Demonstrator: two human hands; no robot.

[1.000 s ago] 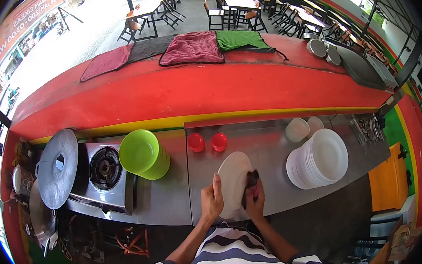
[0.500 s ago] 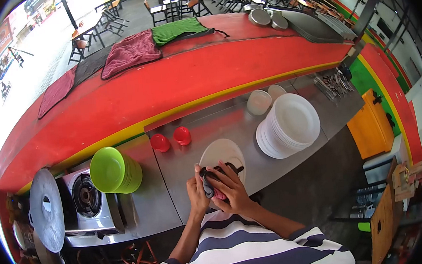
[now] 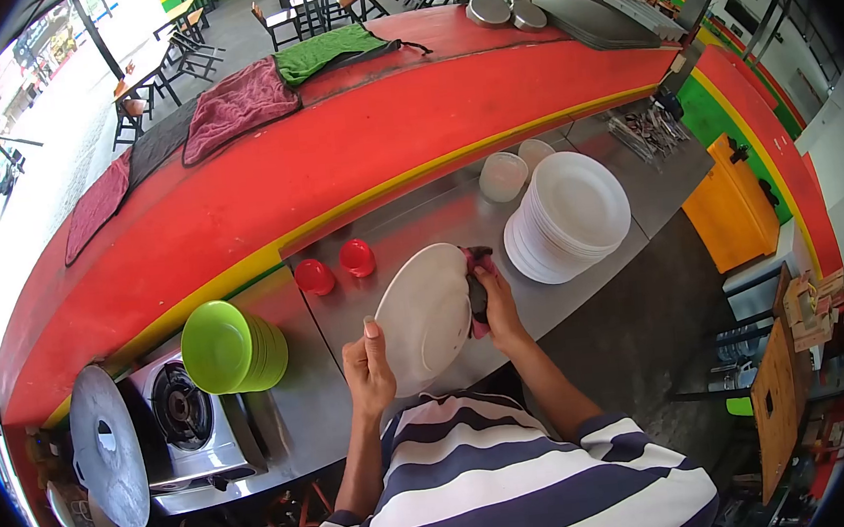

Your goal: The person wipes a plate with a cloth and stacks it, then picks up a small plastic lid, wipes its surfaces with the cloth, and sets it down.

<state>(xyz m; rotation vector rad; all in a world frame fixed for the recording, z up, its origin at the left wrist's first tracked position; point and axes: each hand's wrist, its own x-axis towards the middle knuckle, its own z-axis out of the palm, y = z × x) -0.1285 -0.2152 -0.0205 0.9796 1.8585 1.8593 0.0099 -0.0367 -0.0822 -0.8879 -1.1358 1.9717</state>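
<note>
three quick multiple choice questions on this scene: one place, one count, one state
1. The stack of lime-green plates stands: A beside the steel gas stove; B in a sink; C on the floor.
2. Small red cups on the steel counter: A one; B two; C four.
3. The right hand: A hangs empty; B presses a dark and pink cloth on the round white plate; C grips a spoon.
Answers: 1 A, they sit next to the burner; 2 B, a pair stands side by side; 3 B, cloth pinned at the plate's rim.
</note>
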